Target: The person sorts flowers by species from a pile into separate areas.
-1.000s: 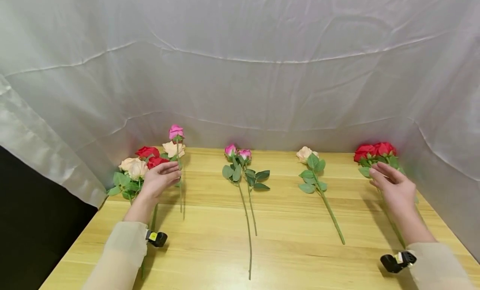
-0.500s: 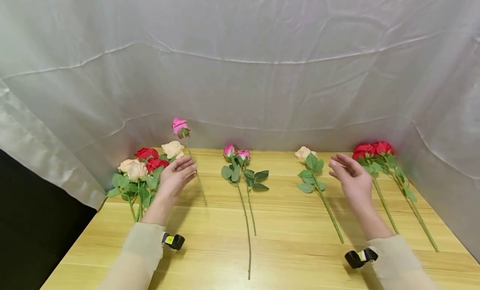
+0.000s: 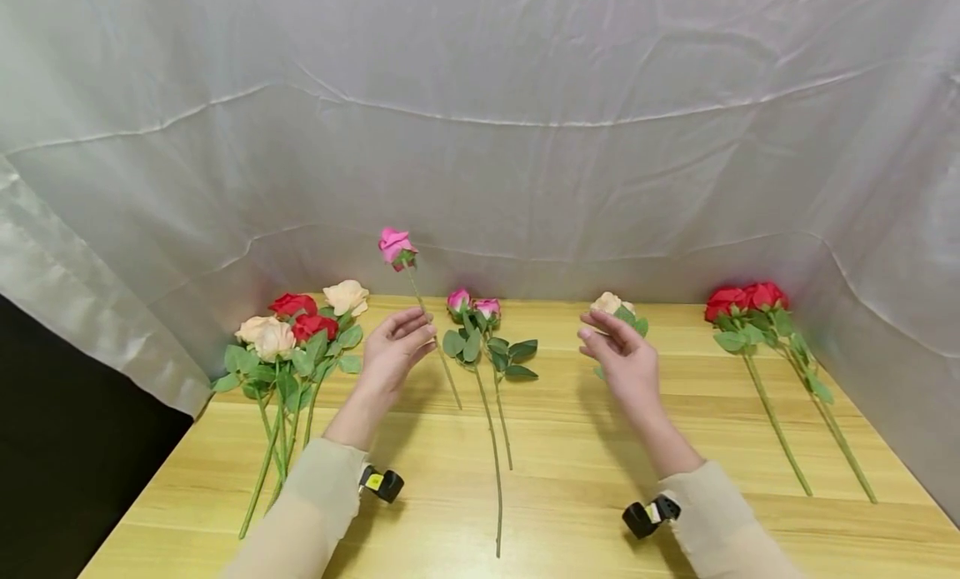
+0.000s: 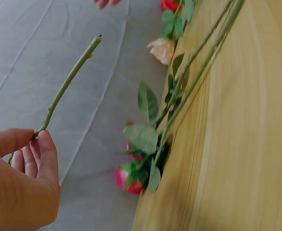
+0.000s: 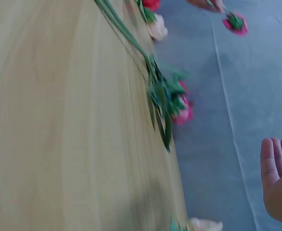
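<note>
1. A pink rose (image 3: 396,246) is leaning bloom-up, its thin stem slanting down rightward; the left hand (image 3: 393,354) is pinching that stem above the table (image 3: 570,512).
2. Two more pink roses (image 3: 472,346) are lying side by side between the hands.
3. A peach rose (image 3: 606,301) is lying farther right, showing partly behind the right hand (image 3: 626,362).

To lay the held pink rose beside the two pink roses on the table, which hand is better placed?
Probably the left hand: it pinches the held rose by its stem, close to the two pink roses. The right hand holds nothing and hovers near the lone cream rose.
</note>
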A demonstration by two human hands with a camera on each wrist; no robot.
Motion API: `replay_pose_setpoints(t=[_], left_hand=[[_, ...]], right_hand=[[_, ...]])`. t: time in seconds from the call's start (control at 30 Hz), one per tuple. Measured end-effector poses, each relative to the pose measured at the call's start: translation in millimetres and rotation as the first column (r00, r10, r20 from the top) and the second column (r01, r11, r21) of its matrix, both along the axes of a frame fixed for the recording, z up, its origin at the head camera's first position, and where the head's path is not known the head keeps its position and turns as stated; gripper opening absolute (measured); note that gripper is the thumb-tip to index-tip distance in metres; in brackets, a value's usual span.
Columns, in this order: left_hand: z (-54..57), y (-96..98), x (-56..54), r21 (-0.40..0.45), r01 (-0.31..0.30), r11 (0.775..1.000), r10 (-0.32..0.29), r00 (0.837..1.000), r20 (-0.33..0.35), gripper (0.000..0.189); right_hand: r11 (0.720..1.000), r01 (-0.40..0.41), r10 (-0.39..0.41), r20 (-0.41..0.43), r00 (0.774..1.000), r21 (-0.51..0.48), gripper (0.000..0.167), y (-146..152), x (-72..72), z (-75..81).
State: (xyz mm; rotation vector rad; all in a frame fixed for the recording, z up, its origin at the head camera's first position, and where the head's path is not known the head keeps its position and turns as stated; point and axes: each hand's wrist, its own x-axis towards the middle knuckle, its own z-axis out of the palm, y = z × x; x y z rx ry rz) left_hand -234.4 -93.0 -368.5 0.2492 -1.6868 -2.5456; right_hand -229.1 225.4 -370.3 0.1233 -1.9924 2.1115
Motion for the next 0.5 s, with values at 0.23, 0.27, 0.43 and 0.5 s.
replay_pose_setpoints(t=[0.23,0.27,0.43,0.5], left_hand=[[-1.1,23.1,-1.7,-0.018,0.025,1.000,-0.025,1.000,-0.006,0.046],[-1.4,26.0,-1.8,-0.023,0.031,0.999,-0.031,1.000,-0.007,0.046],[-3.0,37.7,-1.8,-0.035,0.062,0.998,-0.062,0.998,0.000,0.046],[-4.2,40.5,-2.4,-0.032,0.070,0.997,-0.070,0.998,0.000,0.045]], right_hand=[[0.995,-0.094,0.094,0.021,0.995,0.016,0.041,-33,-0.2,-10.0],[0.994,-0.105,0.104,0.025,0.994,0.014,0.042,-37,0.0,-11.1],[0.987,-0.157,0.155,0.049,0.987,0.044,0.043,-56,2.2,-15.3],[0.981,-0.182,0.178,0.060,0.982,0.066,0.043,-62,3.4,-16.6]])
